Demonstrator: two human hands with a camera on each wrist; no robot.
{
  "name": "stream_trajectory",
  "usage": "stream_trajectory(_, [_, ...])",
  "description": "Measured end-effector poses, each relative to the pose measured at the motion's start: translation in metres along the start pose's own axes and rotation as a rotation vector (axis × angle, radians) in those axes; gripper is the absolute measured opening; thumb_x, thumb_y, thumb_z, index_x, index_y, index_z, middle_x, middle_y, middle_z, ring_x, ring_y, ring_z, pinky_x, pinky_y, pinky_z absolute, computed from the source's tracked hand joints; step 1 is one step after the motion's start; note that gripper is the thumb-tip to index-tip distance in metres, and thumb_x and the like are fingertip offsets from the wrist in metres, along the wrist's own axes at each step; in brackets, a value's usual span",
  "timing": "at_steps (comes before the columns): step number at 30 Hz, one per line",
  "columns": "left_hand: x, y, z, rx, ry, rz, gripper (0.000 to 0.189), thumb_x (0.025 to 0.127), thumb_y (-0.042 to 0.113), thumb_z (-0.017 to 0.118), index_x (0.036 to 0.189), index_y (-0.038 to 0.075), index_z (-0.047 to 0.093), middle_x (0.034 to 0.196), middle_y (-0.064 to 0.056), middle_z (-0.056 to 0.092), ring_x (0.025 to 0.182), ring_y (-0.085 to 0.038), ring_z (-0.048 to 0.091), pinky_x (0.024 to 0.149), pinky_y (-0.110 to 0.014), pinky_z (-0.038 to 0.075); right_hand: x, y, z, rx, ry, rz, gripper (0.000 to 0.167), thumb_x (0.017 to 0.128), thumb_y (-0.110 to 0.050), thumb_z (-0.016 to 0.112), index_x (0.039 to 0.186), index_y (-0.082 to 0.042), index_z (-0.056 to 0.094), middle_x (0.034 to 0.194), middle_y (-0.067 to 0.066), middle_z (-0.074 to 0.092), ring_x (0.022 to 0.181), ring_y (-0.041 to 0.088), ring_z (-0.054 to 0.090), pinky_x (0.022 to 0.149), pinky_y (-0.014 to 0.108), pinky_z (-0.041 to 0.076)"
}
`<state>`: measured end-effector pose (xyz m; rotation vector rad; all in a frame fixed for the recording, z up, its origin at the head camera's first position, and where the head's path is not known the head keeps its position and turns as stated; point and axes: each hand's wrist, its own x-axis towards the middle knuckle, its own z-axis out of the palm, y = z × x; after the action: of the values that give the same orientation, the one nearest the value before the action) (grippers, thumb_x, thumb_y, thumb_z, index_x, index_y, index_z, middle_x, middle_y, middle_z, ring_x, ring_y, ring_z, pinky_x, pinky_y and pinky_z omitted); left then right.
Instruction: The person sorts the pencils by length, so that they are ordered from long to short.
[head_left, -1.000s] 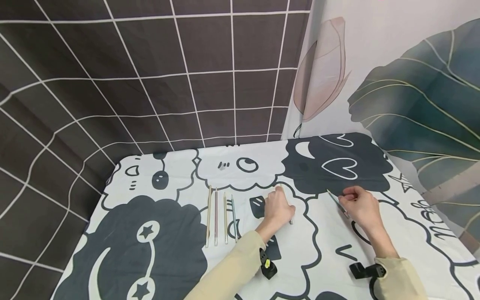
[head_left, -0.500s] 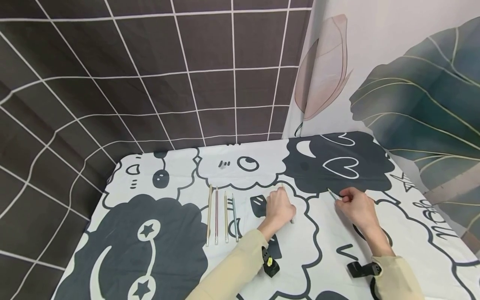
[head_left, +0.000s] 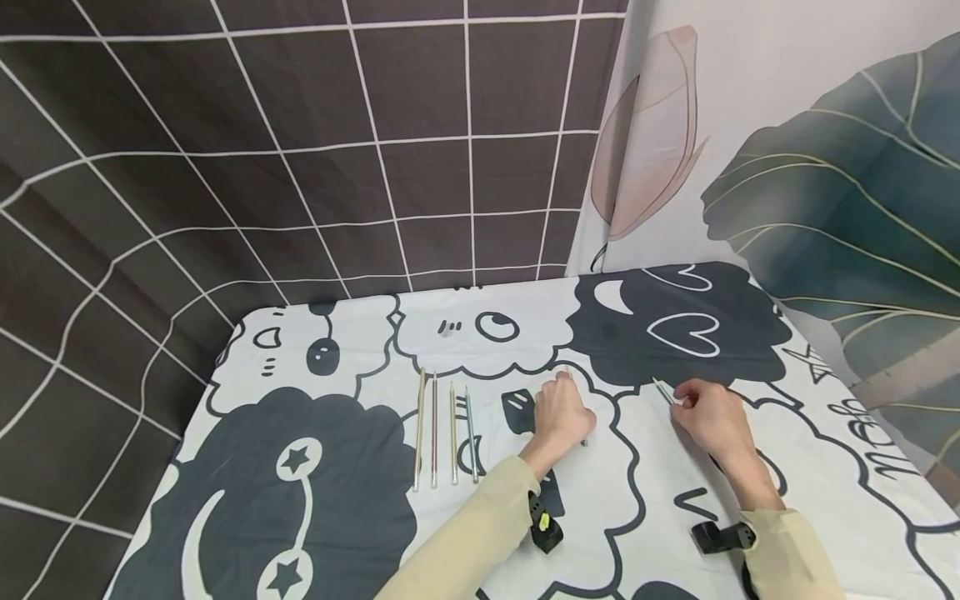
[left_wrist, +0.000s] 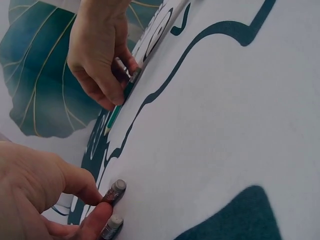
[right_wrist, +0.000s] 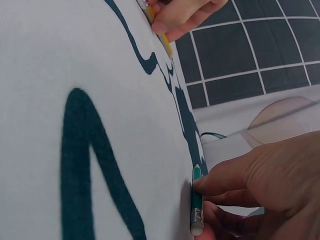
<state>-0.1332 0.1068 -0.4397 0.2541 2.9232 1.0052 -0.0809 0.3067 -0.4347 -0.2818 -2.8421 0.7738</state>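
Note:
In the head view, my left hand (head_left: 561, 414) is low over the white cloth, right of a row of pencils. Its fingers pinch a pencil (left_wrist: 114, 192), whose eraser end shows in the left wrist view; a second eraser-tipped pencil (left_wrist: 112, 226) lies beside it under the fingers. A yellow pencil (right_wrist: 167, 46) shows past this hand in the right wrist view. My right hand (head_left: 716, 421) pinches a green pencil (right_wrist: 197, 192) between thumb and fingers, close over the cloth, its tip pointing away. The row holds a gold pencil (head_left: 418, 429), a reddish one (head_left: 434, 433) and others.
A black-and-white patterned cloth (head_left: 525, 558) covers the table. A dark grid-patterned curtain (head_left: 300, 100) hangs behind and to the left. A pale curtain with leaf prints (head_left: 825, 192) hangs at the right. Each wrist wears a small black camera (head_left: 546, 533).
My right hand has shifted slightly left, and less of the green pencil shows behind its fingers. My left hand stays nearly in place. The pencils in the row have not moved.

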Motion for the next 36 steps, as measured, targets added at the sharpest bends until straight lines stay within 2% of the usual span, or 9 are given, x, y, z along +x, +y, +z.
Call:
stream_trajectory(6, [0.001, 0.002, 0.0, 0.016, 0.004, -0.013, 0.032, 0.064, 0.003, 0.078, 0.091, -0.001, 0.062, 0.073, -0.013, 0.06, 0.07, -0.031, 0.066, 0.063, -0.036, 0.053, 0.001, -0.004, -0.002, 0.0, -0.042, 0.009, 0.015, 0.078, 0.002, 0.064, 0.09, 0.011, 0.066, 0.069, 0.009, 0.059, 0.059, 0.023, 0.052, 0.052, 0.034, 0.037])
stream_trajectory(12, [0.003, 0.004, -0.001, 0.014, 0.001, -0.02, 0.027, 0.063, 0.002, 0.077, 0.085, 0.001, 0.06, 0.068, -0.011, 0.057, 0.063, -0.026, 0.062, 0.059, -0.034, 0.051, 0.001, -0.004, -0.001, 0.001, -0.036, 0.004, 0.015, 0.077, 0.003, 0.063, 0.089, 0.011, 0.066, 0.068, 0.008, 0.059, 0.059, 0.023, 0.052, 0.052, 0.034, 0.038])
stream_trajectory(16, [0.003, 0.004, -0.001, -0.017, -0.005, -0.015, 0.024, 0.062, 0.001, 0.075, 0.076, 0.006, 0.056, 0.062, -0.007, 0.053, 0.056, -0.022, 0.055, 0.053, -0.032, 0.048, 0.002, -0.004, -0.002, 0.005, -0.036, 0.003, 0.015, 0.077, 0.003, 0.062, 0.089, 0.011, 0.066, 0.068, 0.009, 0.059, 0.059, 0.023, 0.052, 0.052, 0.034, 0.038])
stream_trajectory(20, [0.002, 0.003, -0.003, -0.077, -0.037, -0.012, 0.028, 0.064, 0.001, 0.074, 0.069, 0.011, 0.048, 0.056, -0.002, 0.048, 0.051, -0.018, 0.048, 0.047, -0.029, 0.041, 0.001, -0.004, -0.002, 0.005, -0.036, 0.007, 0.015, 0.076, 0.003, 0.061, 0.088, 0.01, 0.066, 0.067, 0.008, 0.06, 0.059, 0.023, 0.052, 0.053, 0.035, 0.038])
stream_trajectory(25, [-0.001, 0.002, -0.009, -0.15, -0.067, -0.013, 0.028, 0.064, 0.002, 0.073, 0.072, 0.011, 0.048, 0.057, -0.001, 0.047, 0.051, -0.018, 0.047, 0.046, -0.028, 0.039, 0.002, -0.003, -0.003, 0.01, -0.028, 0.001, 0.014, 0.075, 0.003, 0.059, 0.086, 0.01, 0.065, 0.067, 0.009, 0.06, 0.059, 0.024, 0.053, 0.053, 0.035, 0.038])
stream_trajectory(33, [-0.004, -0.001, -0.018, -0.256, -0.084, 0.005, 0.026, 0.065, 0.002, 0.075, 0.086, 0.006, 0.06, 0.065, 0.002, 0.052, 0.064, -0.016, 0.05, 0.055, -0.026, 0.042, 0.0, -0.001, -0.003, 0.021, -0.011, 0.019, 0.013, 0.075, 0.002, 0.061, 0.085, 0.008, 0.065, 0.069, 0.009, 0.061, 0.064, 0.026, 0.054, 0.057, 0.037, 0.04])
stream_trajectory(36, [-0.005, -0.002, -0.022, -0.292, -0.086, 0.014, 0.028, 0.065, 0.001, 0.075, 0.091, 0.003, 0.064, 0.061, 0.002, 0.053, 0.059, -0.014, 0.05, 0.053, -0.025, 0.04, 0.001, -0.002, -0.003, 0.045, -0.026, 0.035, 0.012, 0.076, 0.002, 0.061, 0.086, 0.008, 0.064, 0.07, 0.009, 0.06, 0.063, 0.025, 0.054, 0.056, 0.036, 0.04])
